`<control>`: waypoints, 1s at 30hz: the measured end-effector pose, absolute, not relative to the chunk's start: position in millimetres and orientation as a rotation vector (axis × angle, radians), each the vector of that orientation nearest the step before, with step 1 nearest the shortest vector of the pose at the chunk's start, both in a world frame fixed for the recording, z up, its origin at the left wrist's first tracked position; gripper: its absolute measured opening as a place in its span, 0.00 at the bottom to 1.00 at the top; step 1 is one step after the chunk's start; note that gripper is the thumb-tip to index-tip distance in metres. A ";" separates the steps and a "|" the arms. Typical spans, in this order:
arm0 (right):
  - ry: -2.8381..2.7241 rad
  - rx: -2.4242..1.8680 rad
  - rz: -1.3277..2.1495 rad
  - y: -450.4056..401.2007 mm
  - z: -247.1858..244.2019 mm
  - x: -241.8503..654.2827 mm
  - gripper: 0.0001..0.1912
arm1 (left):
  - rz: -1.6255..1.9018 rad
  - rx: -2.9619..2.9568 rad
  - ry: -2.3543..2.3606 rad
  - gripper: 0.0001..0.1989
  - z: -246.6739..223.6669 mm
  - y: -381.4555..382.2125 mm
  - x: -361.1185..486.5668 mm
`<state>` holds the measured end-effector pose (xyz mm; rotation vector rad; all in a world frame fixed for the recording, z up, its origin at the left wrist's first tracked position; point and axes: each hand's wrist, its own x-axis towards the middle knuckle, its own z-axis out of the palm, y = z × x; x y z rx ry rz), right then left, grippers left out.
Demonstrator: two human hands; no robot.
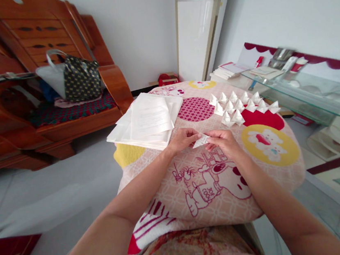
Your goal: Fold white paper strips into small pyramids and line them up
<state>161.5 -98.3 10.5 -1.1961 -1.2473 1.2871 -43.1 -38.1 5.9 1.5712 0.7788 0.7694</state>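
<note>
A small folded piece of white paper (pixel 201 140) is held between my two hands, above the middle of the round table. My left hand (pixel 184 139) pinches its left side, and the fingers of my right hand (pixel 222 140) are closed on its right side. Beyond my left hand lies a loose stack of white paper sheets (pixel 150 119), the top one with faint print. Several small folded paper boats (pixel 234 106) stand in rows at the table's back right.
The table has a pink patterned cloth (pixel 172 193). At the right is a glass shelf (pixel 308 94) with papers and cups. A wooden sofa (pixel 76 118) with bags on it stands at the left. A white cabinet-like unit (pixel 194 37) is behind.
</note>
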 end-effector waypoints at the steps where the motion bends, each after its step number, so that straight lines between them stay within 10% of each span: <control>1: -1.248 -1.192 1.293 -98.6 10.7 160.8 0.24 | 0.778 1.582 0.801 0.17 5.4 -37.6 -43.2; 30: -1.284 -1.012 1.268 -98.5 12.6 153.5 0.24 | 0.615 1.026 0.812 0.08 19.0 -42.4 -42.6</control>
